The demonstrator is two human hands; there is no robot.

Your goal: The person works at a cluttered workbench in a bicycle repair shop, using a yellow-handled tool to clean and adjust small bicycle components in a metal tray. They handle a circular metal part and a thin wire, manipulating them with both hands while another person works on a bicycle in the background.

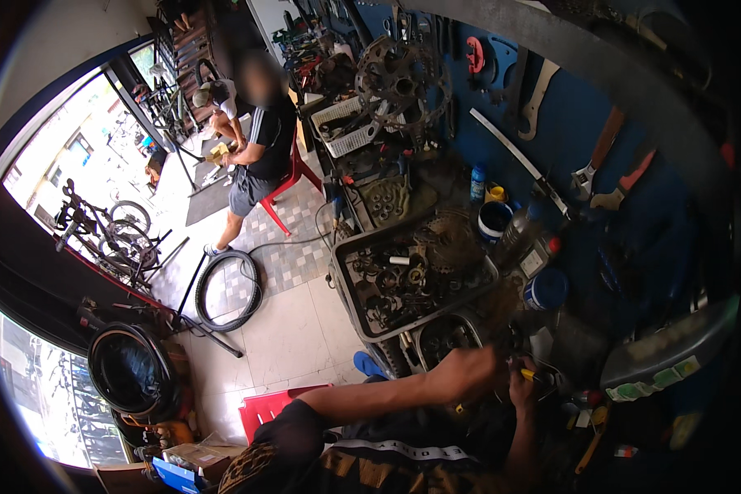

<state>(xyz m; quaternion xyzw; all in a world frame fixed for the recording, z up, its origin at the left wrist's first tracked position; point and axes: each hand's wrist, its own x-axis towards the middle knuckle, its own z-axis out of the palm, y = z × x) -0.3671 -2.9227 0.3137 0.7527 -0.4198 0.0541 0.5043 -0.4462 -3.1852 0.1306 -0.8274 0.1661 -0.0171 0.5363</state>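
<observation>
My left hand (472, 372) is closed, its fingers curled over something I cannot make out, just past a small dark tub of parts (449, 333). Close beside it on the right, my right hand (520, 385) is closed round a small tool with a yellow part (528, 375); the tool's kind is not clear. Both hands are at the near edge of the cluttered bench, and dark shadow hides what lies between them. Beyond them stands a large grey tray (347, 306) of greasy bicycle parts, with a toothed sprocket cluster (451, 235) at its far right.
Blue-labelled tubs (546, 289) and a clear bottle (514, 239) crowd the bench's right side. Wrenches (594, 156) hang on the blue wall. A red stool (276, 407) is at my left. A tyre (229, 290) lies on the floor near a seated person (263, 156).
</observation>
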